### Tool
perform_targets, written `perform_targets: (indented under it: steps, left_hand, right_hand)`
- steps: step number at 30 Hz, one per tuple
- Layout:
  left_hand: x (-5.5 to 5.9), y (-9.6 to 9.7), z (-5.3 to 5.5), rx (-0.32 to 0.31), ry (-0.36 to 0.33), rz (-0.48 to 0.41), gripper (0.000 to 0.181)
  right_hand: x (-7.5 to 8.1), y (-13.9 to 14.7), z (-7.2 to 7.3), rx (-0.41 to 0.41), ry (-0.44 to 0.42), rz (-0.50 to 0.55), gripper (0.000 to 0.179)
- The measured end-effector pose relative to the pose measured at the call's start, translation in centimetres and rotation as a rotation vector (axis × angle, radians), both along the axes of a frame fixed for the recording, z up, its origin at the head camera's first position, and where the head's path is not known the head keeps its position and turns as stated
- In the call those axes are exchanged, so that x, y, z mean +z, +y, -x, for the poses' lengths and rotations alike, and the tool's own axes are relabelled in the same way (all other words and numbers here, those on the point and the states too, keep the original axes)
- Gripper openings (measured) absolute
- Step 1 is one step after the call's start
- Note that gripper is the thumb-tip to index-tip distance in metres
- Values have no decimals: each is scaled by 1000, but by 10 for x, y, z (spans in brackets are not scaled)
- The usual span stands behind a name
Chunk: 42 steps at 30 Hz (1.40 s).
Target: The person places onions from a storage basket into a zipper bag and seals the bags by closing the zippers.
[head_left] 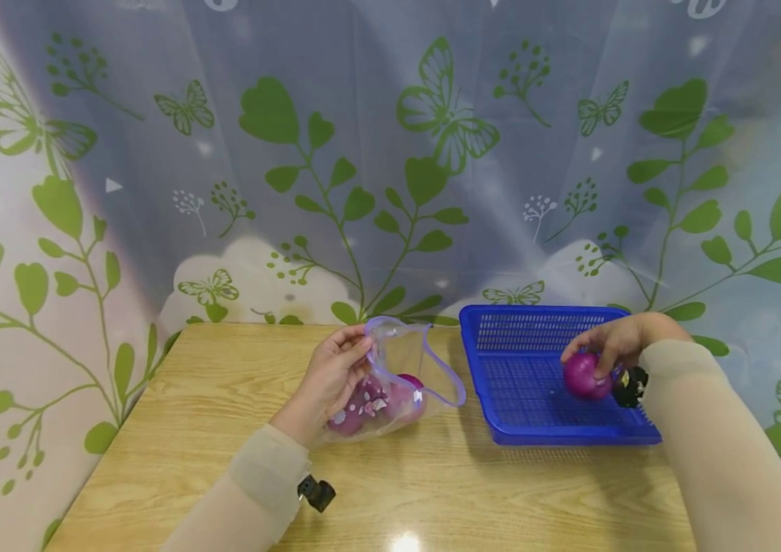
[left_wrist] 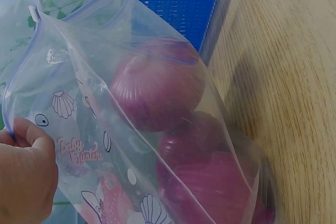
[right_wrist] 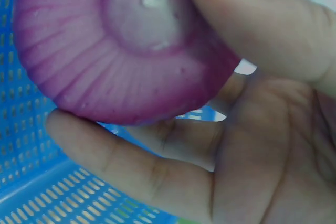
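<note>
Nearest the viewer, two pale sleeves [head_left: 238,498] reach in from the lower edge, a small black device [head_left: 317,493] at the left wrist and another at the right. Beneath them lies a wood-grain tabletop [head_left: 500,498]. The left hand [head_left: 331,372] pinches the rim of a clear plastic bag [left_wrist: 63,103] between thumb and fingers. The bag rests on the tabletop, its lilac-edged mouth gaping on the side toward the basket; shell drawings and pink lettering are printed on its face. Inside are several red onions [left_wrist: 157,85], lying against one another; the exact count cannot be told through the plastic. To the right, the right hand [head_left: 621,341] is clamped on a single onion [head_left: 585,376], thumb on one side and fingers curled round the other. This onion is held over the blue basket [head_left: 569,439], a slotted rectangular one standing just beside the bag. Behind the tabletop hangs a blue-grey curtain [head_left: 362,153] printed with green leaves and butterflies
</note>
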<state>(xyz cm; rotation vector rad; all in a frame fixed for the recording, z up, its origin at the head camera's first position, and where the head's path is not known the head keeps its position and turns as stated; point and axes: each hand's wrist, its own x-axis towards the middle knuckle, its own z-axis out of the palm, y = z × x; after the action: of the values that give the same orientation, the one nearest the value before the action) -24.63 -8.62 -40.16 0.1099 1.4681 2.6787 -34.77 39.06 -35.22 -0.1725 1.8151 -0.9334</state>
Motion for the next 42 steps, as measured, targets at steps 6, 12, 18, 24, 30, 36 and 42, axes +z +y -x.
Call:
perform_targets:
  steps: [6,12,18,24,30,36,42]
  left_hand:
    - [0,-1,-1,-2,3,2,17]
    - [0,-1,-1,-1,6,-1,21]
    - [0,-2,-1,8,12,-5,19]
    - [-2,-1,0,6,10,-4,19]
    - [-2,-2,0,12,6,-5,19]
    - [-3,-2,1,14,8,-1,19]
    - [-2,-2,1,12,7,-2,18]
  right_hand:
    - [11,-4,-10,-67,42,14,51]
    - [16,-5,-14,-53,71,38,50]
    - [18,-11,-17,-36,104,55,51]
    - [19,-13,-23,-43,135,47,52]
    - [18,-14,-25,-42,152,51,51]
    - [20,-15,-30,-36,191,69,52]
    - [24,-19,-34,-13,295,102,48]
